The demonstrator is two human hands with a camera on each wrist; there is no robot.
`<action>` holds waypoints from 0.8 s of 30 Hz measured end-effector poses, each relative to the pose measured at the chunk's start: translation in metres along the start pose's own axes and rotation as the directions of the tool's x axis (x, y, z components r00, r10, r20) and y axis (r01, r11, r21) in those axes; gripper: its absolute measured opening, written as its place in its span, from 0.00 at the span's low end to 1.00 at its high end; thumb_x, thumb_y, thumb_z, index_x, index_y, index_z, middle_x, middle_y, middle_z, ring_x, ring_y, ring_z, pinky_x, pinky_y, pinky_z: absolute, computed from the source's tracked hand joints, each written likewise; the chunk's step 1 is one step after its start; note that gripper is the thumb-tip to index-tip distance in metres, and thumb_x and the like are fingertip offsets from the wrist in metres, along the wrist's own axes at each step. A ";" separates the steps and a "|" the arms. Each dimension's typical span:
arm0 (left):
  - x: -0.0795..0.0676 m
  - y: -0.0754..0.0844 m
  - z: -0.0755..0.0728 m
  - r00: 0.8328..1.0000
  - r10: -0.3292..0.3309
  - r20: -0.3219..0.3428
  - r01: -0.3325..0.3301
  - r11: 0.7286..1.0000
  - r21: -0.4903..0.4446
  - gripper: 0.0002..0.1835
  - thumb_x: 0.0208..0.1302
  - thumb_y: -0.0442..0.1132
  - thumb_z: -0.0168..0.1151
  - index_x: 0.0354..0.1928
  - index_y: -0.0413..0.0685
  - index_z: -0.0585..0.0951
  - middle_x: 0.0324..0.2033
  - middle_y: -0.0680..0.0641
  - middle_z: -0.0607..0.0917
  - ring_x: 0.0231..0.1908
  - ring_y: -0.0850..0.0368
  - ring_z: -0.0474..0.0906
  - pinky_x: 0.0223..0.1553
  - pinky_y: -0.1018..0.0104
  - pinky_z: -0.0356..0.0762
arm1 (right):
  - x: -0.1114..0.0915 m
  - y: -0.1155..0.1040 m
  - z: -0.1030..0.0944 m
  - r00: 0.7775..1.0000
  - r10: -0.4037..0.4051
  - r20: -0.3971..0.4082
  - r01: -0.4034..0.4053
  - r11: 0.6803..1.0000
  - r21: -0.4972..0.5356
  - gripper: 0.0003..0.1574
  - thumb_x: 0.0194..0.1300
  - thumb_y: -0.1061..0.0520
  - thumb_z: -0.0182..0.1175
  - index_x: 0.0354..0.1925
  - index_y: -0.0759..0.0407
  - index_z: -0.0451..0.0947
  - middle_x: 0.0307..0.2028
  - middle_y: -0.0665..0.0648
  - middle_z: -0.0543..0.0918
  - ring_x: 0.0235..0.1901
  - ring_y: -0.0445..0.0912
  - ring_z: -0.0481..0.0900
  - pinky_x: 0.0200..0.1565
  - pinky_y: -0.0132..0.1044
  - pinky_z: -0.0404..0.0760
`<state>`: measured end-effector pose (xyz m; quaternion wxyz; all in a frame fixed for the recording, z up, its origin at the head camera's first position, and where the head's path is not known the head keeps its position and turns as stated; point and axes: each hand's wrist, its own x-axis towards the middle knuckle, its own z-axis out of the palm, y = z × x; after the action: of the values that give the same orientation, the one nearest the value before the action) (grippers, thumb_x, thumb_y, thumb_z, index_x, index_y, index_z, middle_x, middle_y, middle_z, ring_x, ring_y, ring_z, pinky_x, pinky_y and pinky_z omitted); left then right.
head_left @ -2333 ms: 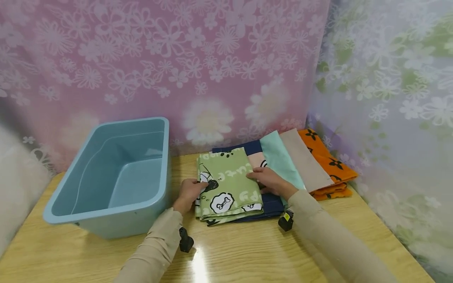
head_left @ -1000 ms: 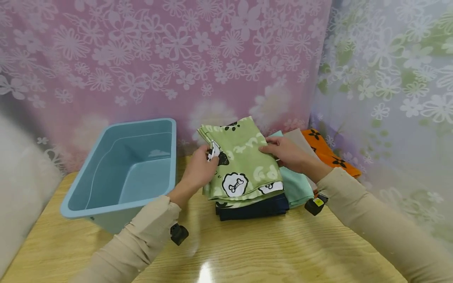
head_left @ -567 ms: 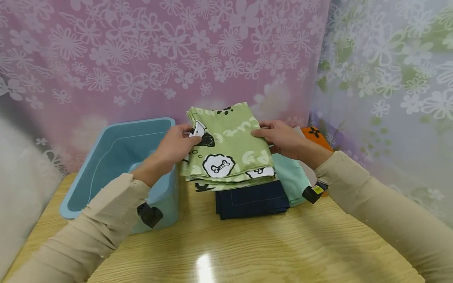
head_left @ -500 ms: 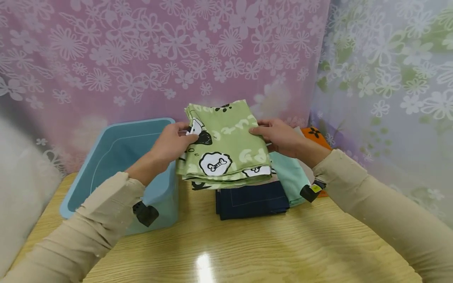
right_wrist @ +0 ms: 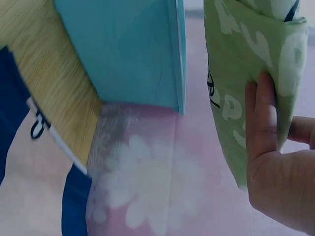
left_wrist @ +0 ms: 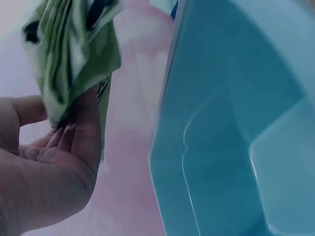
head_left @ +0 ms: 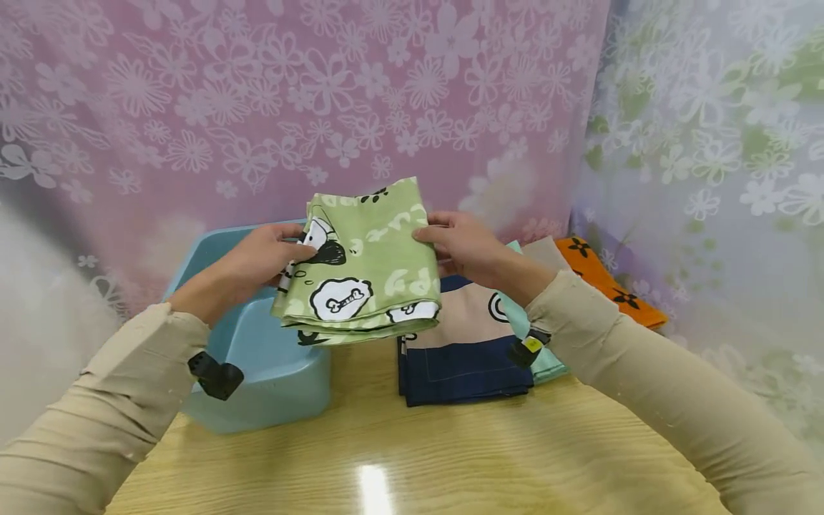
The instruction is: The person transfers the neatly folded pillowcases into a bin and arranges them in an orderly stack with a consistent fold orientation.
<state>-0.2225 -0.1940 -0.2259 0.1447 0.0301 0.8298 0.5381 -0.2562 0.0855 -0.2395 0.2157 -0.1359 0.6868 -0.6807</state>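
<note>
A folded green cloth [head_left: 380, 250] printed with a cartoon dog and bones is held in the air, partly over the right side of a blue plastic tub [head_left: 270, 400]. My left hand [head_left: 257, 257] pinches its left edge, thumb on top and fingers beneath. On the opposite edge my right hand [head_left: 466, 247] grips it the same way. In the left wrist view, the left hand [left_wrist: 54, 172] has the bunched layers between thumb and fingers, beside the tub's inner wall [left_wrist: 211, 98]. Seen from the right wrist, the right hand's fingers [right_wrist: 263, 118] lie against the underside.
A folded navy and beige cloth [head_left: 463, 372] lies on the wooden table [head_left: 418, 458]. Partly behind my right arm are a mint cloth [head_left: 550, 366], a greyish-beige cloth [head_left: 543, 254] and an orange patterned cloth [head_left: 605, 286]. A pink floral curtain [head_left: 360, 93] hangs behind.
Both hands have lifted the green cloth off the pile and carried it left toward the tub. The navy and beige cloth beneath is now uncovered.
</note>
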 end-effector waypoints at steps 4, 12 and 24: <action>-0.006 -0.005 -0.021 0.999 -0.018 0.034 0.018 1.000 -0.006 0.28 0.65 0.42 0.49 0.63 0.41 0.56 0.47 0.41 0.74 0.40 0.53 0.76 0.41 0.55 0.73 | 0.012 0.004 0.014 1.000 -0.021 0.014 0.020 0.999 0.048 0.25 0.64 0.56 0.53 0.58 0.59 0.64 0.46 0.64 0.75 0.40 0.55 0.78 0.35 0.46 0.77; -0.013 -0.016 -0.050 0.999 -0.041 0.004 0.041 0.999 0.011 0.32 0.64 0.39 0.50 0.66 0.38 0.50 0.37 0.48 0.78 0.32 0.57 0.77 0.36 0.57 0.75 | 0.039 0.013 0.042 0.998 -0.022 0.053 0.018 0.998 0.066 0.24 0.64 0.55 0.52 0.57 0.59 0.65 0.45 0.63 0.75 0.40 0.54 0.78 0.33 0.42 0.79; -0.015 -0.043 -0.075 0.995 -0.100 -0.021 0.101 0.992 0.078 0.36 0.66 0.41 0.48 0.67 0.37 0.43 0.51 0.37 0.68 0.36 0.57 0.76 0.38 0.56 0.74 | 0.062 0.024 0.076 0.999 0.013 0.034 -0.017 0.994 0.108 0.24 0.64 0.58 0.52 0.58 0.61 0.65 0.43 0.61 0.77 0.38 0.52 0.79 0.33 0.41 0.79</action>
<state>-0.2236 -0.2816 -0.2330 0.1630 -0.0107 0.8521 0.4973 -0.2711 -0.0096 -0.2686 0.2392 -0.1302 0.6462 -0.7129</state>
